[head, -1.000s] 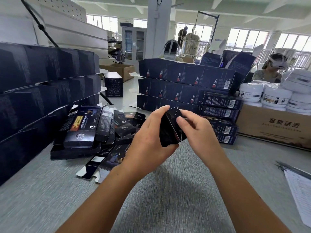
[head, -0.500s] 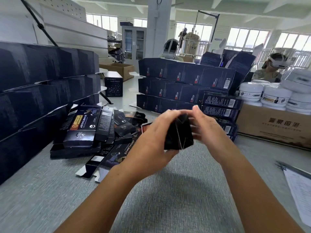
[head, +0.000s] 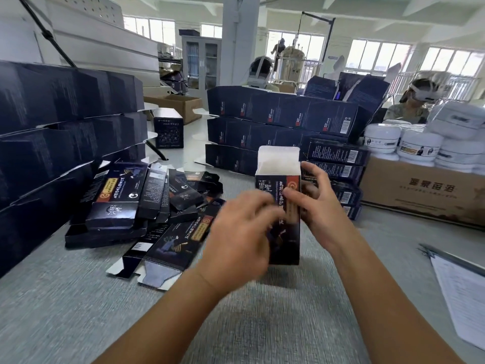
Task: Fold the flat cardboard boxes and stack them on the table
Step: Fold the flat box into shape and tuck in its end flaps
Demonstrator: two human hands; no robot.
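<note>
Head camera looks down on a grey table [head: 78,311], where one dark cardboard box [head: 270,185] stands upright in front of the person, near the middle of the view. Its top flap is open and shows the white inner side. Its lower edge is at the table surface, but it is not possible to tell whether it rests there or is held just above. The right hand [head: 320,208] holds the box at its right side: the thumb lies on the printed front face and the other fingers are curled around the right edge toward the back. The left hand [head: 236,232] is in front of the lower left part of the box and is blurred. Its fingers look bent toward the box, yet whether they grip it cannot be told. To the left of the hands lies a loose pile of flat boxes [head: 147,203], overlapping each other on the table. Further left there is a tall stack of folded boxes [head: 65,122] in three layers, and a second stack [head: 275,119] stands behind the upright box. At the right, a brown carton [head: 420,190] carries white jars [head: 420,145]. A clipboard with paper [head: 462,292] lies at the right edge of the table. Behind the jars sits a person with a headset [head: 420,88].
</note>
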